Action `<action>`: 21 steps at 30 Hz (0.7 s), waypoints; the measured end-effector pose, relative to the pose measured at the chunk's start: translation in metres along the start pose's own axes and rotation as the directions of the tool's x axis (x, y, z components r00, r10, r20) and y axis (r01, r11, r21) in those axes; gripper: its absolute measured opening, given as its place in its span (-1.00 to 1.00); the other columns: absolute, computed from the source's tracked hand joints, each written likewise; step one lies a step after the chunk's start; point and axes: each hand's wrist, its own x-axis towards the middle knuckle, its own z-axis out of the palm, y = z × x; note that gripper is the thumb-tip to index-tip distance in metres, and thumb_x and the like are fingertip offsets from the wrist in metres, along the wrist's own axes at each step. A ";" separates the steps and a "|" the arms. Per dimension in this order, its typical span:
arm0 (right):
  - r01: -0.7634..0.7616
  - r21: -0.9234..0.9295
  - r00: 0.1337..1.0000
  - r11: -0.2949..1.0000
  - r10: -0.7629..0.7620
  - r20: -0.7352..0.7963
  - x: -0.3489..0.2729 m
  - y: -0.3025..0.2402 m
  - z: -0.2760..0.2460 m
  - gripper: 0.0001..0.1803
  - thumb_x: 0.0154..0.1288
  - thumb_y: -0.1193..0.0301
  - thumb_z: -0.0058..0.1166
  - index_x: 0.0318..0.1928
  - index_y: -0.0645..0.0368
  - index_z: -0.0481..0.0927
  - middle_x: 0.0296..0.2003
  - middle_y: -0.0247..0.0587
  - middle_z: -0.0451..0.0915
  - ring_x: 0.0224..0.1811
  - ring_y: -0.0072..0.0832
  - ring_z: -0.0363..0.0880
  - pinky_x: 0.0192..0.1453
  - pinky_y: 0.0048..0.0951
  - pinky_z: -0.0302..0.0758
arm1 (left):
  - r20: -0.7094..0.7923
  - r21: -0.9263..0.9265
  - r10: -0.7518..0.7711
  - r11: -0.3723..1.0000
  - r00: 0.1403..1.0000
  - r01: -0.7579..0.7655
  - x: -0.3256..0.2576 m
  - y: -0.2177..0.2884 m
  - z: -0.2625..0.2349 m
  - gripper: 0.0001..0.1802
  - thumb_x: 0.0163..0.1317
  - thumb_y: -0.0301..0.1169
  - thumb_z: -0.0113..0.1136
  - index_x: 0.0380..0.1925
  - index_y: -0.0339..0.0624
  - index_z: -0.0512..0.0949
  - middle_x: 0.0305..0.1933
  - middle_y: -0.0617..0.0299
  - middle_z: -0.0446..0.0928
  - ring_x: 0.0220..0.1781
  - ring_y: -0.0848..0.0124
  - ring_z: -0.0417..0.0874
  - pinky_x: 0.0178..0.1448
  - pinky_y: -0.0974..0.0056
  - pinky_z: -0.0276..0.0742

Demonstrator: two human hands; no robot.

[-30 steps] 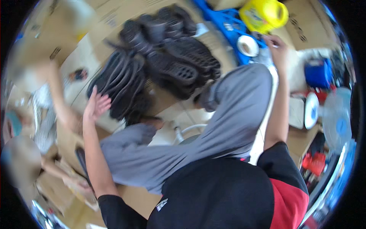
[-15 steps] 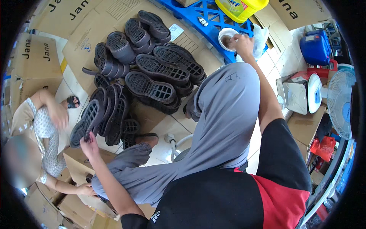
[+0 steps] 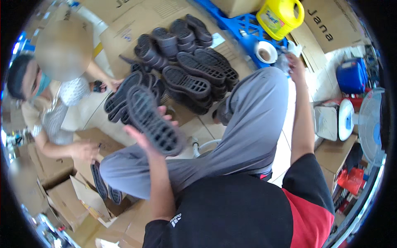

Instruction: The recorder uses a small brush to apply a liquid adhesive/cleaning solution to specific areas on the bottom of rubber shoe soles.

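Left hand (image 3: 151, 134) lifted since earlier, gripping black ridged rubber shoe sole (image 3: 152, 120), long axis diagonal, tread up, near sole pile (image 3: 186, 62); right hand (image 3: 295, 66) state unclear.

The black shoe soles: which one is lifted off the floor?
The black sole held in the left hand, tread side up. All the other soles lie stacked on the cardboard.

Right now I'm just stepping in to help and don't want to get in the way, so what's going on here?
A person sitting on the floor holds a black shoe sole up in the left hand, tread side showing. Their right hand reaches out toward a white bowl beside a yellow jug on a blue pallet. A pile of black soles lies on cardboard in front. Opposite, a co-worker handles something small by the pile.
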 end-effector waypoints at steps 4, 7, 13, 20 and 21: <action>0.235 0.170 0.931 0.957 -0.272 0.244 -0.111 -0.052 0.013 -0.77 0.16 0.20 0.04 -0.26 0.03 0.57 -0.27 -0.40 0.57 -0.45 -0.70 0.18 -0.35 -0.61 0.14 | -0.080 0.147 -0.097 0.983 0.992 0.108 -0.013 -0.027 0.011 0.04 -0.01 0.48 -0.61 0.09 -0.22 0.27 -0.20 -0.05 0.51 -0.25 0.12 0.59 -0.15 0.03 0.54; 0.333 0.201 0.787 0.921 -0.389 0.479 -0.197 -0.055 0.052 -0.75 0.19 0.26 0.01 -0.20 0.13 0.57 -0.20 -0.34 0.57 -0.45 -0.73 0.23 -0.36 -0.65 0.15 | 0.011 0.123 -0.164 0.979 0.986 0.161 -0.029 -0.039 0.021 0.03 0.00 0.47 -0.61 0.08 -0.21 0.28 -0.20 -0.03 0.50 -0.27 0.15 0.59 -0.19 0.14 0.57; 0.128 0.154 0.709 0.980 -0.199 0.677 -0.327 -0.023 0.155 -0.83 0.16 0.28 0.08 -0.39 0.09 0.60 -0.34 -0.35 0.65 -0.49 -0.76 0.28 -0.38 -0.71 0.14 | 0.077 0.183 -0.103 0.979 0.992 0.088 -0.048 -0.047 0.036 0.00 0.03 0.45 -0.61 0.07 -0.23 0.27 -0.16 0.04 0.50 -0.25 0.25 0.59 -0.17 0.22 0.57; 0.013 0.204 0.722 0.979 -0.151 0.676 -0.353 -0.011 0.190 -0.80 0.12 0.28 0.17 -0.44 0.16 0.60 -0.37 -0.35 0.64 -0.51 -0.73 0.25 -0.32 -0.68 0.22 | 0.091 0.240 -0.048 0.970 0.995 0.025 -0.060 -0.045 0.033 -0.01 0.05 0.43 -0.63 0.06 -0.24 0.28 -0.15 0.06 0.49 -0.23 0.29 0.59 -0.16 0.24 0.56; 0.044 0.197 0.732 0.979 -0.166 0.661 -0.354 -0.009 0.192 -0.80 0.12 0.28 0.17 -0.44 0.15 0.61 -0.38 -0.34 0.64 -0.51 -0.73 0.25 -0.34 -0.69 0.22 | 0.085 0.233 -0.051 0.972 0.995 0.030 -0.061 -0.046 0.033 -0.01 0.05 0.43 -0.63 0.06 -0.24 0.28 -0.15 0.06 0.49 -0.23 0.29 0.59 -0.16 0.24 0.56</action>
